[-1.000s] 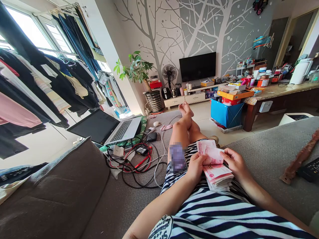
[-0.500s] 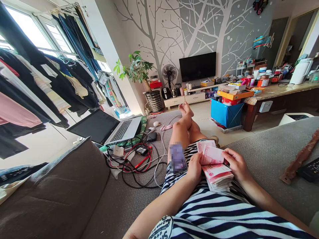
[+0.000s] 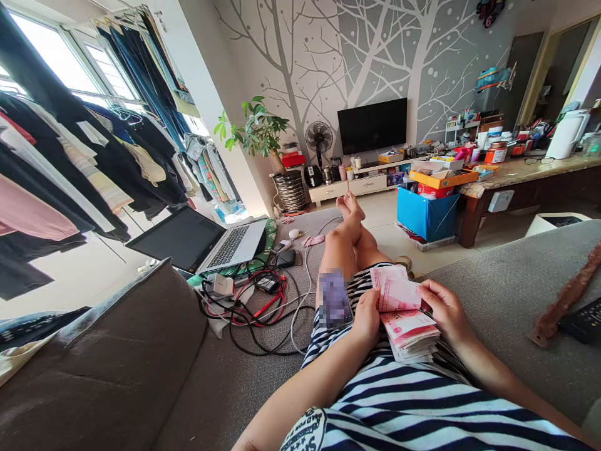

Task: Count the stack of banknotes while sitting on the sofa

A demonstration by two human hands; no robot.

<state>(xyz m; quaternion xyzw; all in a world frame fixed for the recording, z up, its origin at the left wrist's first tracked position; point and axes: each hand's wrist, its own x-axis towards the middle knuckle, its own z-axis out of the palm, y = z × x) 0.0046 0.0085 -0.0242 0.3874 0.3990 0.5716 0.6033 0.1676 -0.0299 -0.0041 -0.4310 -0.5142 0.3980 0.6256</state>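
A thick stack of red and pink banknotes (image 3: pixel 407 331) is above the striped cloth on my lap. My left hand (image 3: pixel 366 318) grips the notes at their left side, thumb on top. At the right, my right hand (image 3: pixel 444 307) pinches the upper right edge of a pink note (image 3: pixel 399 294) that is lifted from the stack. Some of the fingers of both hands are hidden behind the notes. A phone (image 3: pixel 335 299), partly blurred out, lies on my thigh just left of my left hand.
On the sofa to the left are an open laptop (image 3: pixel 235 247), a white charger (image 3: pixel 220 285) and tangled cables (image 3: pixel 263 316). A remote control (image 3: pixel 582 321) and a brown textured strip (image 3: pixel 566 300) lie at the right. A blue bin (image 3: pixel 428 216) stands beyond the sofa.
Hardly anything differs. Both hands keep their hold on the banknotes, with only a tiny shift of the notes.
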